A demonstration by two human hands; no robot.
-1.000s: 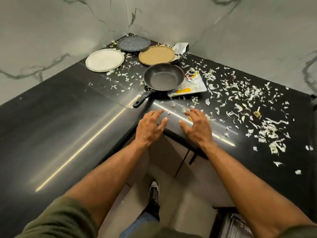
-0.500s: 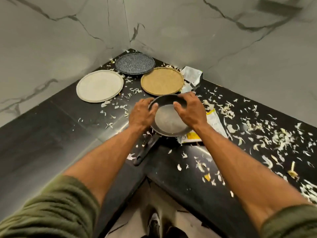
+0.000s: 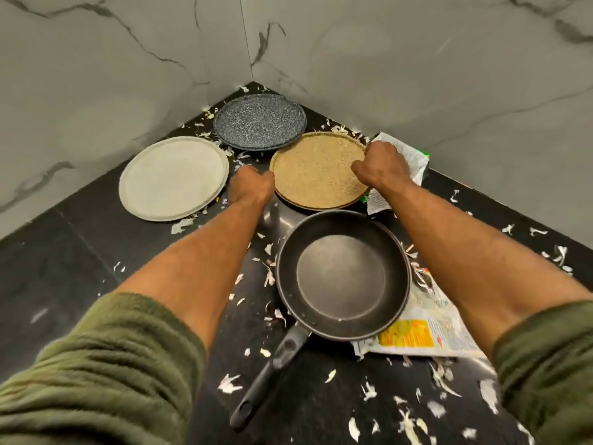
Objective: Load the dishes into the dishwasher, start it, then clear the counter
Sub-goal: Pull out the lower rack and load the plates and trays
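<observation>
tan plate point(image 3: 317, 170), left hand point(image 3: 252, 184) grip clamped on left rim; right hand point(image 3: 382, 167) grip clamped on right rim

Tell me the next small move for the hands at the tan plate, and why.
Probably lift the tan plate straight up. The left hand and right hand curl on its opposite rims while it lies flat on the counter, and the frying pan sits close in front, so sliding it toward the body looks blocked.
</observation>
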